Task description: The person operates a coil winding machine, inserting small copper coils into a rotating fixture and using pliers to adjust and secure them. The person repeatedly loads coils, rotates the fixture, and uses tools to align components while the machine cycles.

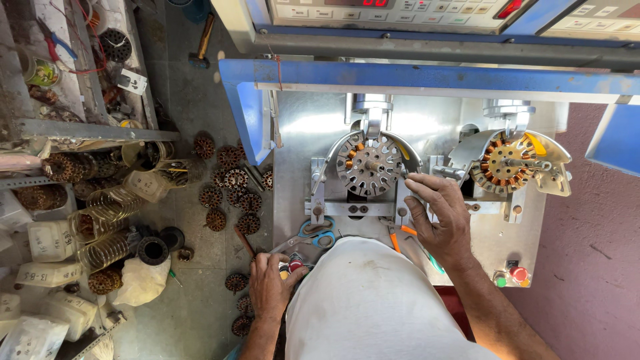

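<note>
**Hands at the winding machine, seen from above**

Head camera looks straight down on a grey metal surface of a machine with a blue frame. I take the round silver stator core with bare slots, clamped in the left station, as the landmark.

Right hand lies just to the right of this core and a little toward the person. It is flat, palm down, with the fingers loosely spread and their tips at the edge of the clamp beside the core. It pinches nothing that I can see.

Left hand is well apart from the core, toward the person and to the left, at the near edge of the surface. It is half closed around small red and white objects; what they are is too small to tell.

The right hand is therefore clearly the nearer one. The core sits up and to the left of its fingertips, facing the camera with its round face, so it shows no long axis.

Scissors with blue and orange handles lie between the core and the left hand. Right of the core, a second core wound with copper wire sits in the other station. Left of the surface, many wound cores lie on the floor.
</note>
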